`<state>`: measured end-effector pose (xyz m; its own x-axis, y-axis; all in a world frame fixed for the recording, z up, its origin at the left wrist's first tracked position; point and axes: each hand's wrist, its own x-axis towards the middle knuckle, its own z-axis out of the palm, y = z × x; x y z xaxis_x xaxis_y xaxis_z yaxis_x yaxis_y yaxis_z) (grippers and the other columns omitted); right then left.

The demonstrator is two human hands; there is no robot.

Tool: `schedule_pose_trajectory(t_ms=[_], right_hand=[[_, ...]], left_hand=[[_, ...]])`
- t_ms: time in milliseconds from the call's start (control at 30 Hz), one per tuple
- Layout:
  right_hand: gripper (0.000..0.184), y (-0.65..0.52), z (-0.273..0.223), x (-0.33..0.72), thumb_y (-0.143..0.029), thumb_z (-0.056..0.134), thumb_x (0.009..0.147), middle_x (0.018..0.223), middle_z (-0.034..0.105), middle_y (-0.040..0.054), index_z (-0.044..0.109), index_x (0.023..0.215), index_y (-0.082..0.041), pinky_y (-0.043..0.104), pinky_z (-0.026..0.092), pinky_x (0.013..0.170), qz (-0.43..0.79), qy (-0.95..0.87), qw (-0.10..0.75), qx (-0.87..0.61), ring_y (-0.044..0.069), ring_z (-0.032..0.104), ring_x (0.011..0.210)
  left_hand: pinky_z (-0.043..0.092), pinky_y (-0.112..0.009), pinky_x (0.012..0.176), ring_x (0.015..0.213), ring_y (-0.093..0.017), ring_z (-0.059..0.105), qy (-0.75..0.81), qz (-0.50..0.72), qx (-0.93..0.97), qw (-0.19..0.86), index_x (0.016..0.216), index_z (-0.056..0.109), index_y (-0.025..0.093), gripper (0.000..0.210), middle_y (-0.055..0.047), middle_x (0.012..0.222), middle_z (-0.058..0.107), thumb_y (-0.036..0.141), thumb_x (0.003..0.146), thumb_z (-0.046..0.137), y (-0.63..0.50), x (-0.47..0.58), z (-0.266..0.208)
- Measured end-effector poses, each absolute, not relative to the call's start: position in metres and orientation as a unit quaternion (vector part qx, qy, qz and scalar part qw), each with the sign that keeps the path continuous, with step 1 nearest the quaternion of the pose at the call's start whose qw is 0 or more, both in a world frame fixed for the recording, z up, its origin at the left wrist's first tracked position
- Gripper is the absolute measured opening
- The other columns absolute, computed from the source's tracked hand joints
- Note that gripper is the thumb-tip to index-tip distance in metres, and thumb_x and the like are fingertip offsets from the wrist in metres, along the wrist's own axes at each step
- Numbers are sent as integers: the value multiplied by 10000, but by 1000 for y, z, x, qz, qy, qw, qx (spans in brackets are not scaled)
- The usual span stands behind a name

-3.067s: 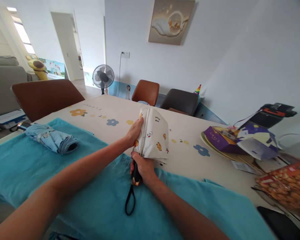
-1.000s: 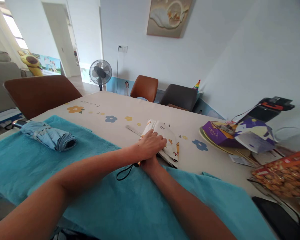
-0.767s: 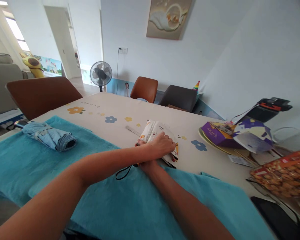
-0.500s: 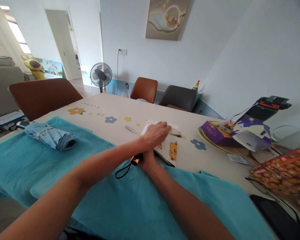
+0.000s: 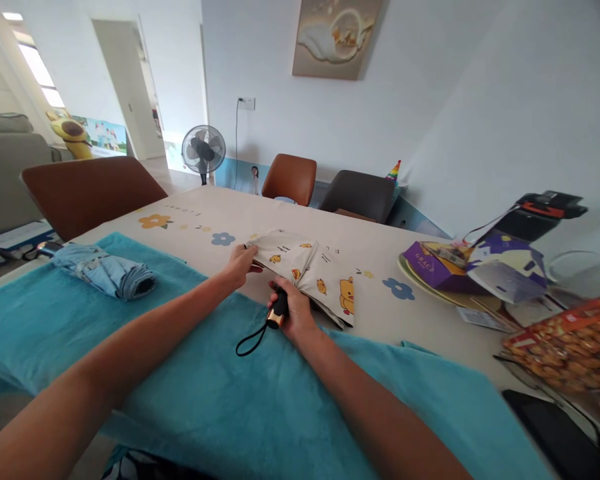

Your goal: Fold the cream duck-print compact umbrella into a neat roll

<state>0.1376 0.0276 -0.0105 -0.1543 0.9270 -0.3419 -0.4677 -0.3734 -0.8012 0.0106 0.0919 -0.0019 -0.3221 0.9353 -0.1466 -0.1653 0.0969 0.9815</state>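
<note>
A cream folding umbrella [image 5: 307,263] printed with yellow ducks lies half spread over the table, its canopy folds fanned out. My right hand [image 5: 296,308] is closed round its black and copper handle, from which a black wrist loop [image 5: 253,341] hangs. At the canopy's left edge, my left hand [image 5: 242,264] pinches the fabric. A second umbrella [image 5: 103,270], light blue and rolled up, rests to the left on a teal towel [image 5: 190,380].
The towel covers the near part of the white flower-print tablecloth [image 5: 215,207]. On the right stand a purple box [image 5: 437,267], a bag of nuts [image 5: 570,343] and a dark flat object [image 5: 555,427]. Chairs [image 5: 289,179] line the far side, with a fan [image 5: 203,148] behind.
My left hand has moved left from above the folded canopy to its left edge, drawing a fold outward. The canopy is spread wider. My right hand stays on the handle.
</note>
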Motion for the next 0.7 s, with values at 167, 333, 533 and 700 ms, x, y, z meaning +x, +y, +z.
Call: schedule_pose_trajectory(t_ms=[167, 333, 533, 700], right_hand=[[393, 25, -3, 142, -554, 567, 785, 432, 475, -34, 523, 696, -174, 192, 361, 331, 751, -196, 467, -424, 90, 441, 354], [372, 27, -1, 143, -536, 573, 799, 421, 454, -47, 472, 696, -193, 179, 298, 290, 734, -198, 486, -431, 85, 419, 329], [231, 28, -1, 138, -311, 665, 755, 486, 486, -65, 473, 716, -188, 171, 349, 305, 708, -192, 524, -432, 61, 416, 337], [189, 27, 1, 135, -267, 616, 774, 420, 481, -57, 485, 672, -177, 188, 362, 305, 685, -192, 507, -486, 74, 415, 296]], left_hand=[[476, -202, 458, 495, -92, 554, 562, 569, 338, 496, 771, 528, 144, 55, -11, 636, 581, 198, 759, 533, 93, 8, -7], [488, -218, 475, 513, -97, 544, 549, 599, 326, 482, 771, 516, 152, 47, -6, 641, 563, 199, 773, 514, 92, 5, -4], [490, -216, 492, 511, -97, 542, 534, 633, 339, 446, 779, 522, 162, 90, 9, 619, 545, 246, 785, 491, 93, 3, 0], [482, -223, 491, 511, -110, 555, 551, 614, 351, 442, 773, 516, 165, 95, 10, 608, 548, 252, 780, 479, 93, 1, -4]])
